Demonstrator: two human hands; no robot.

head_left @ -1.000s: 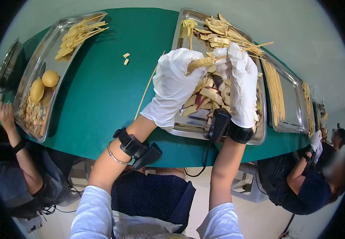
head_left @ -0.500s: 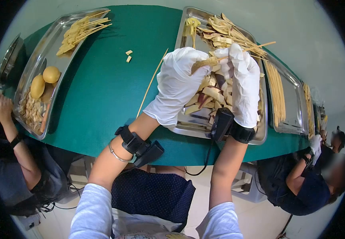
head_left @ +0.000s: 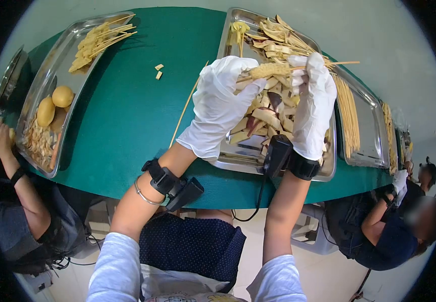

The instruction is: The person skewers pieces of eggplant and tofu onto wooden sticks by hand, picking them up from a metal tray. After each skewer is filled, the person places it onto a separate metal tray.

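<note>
Loaded skewer held in both gloved hands, upper centre of frame.
Left hand and right hand pinch its ends; pale yellow packed pieces, bare tip pointing right, above the steel tray of slices.

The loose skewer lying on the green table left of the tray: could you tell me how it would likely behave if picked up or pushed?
The loose skewer is long and very thin, so it is probably light and stiff, with slight flex. Lying flat on the smooth green table, it might roll or slide if nudged sideways.
</note>
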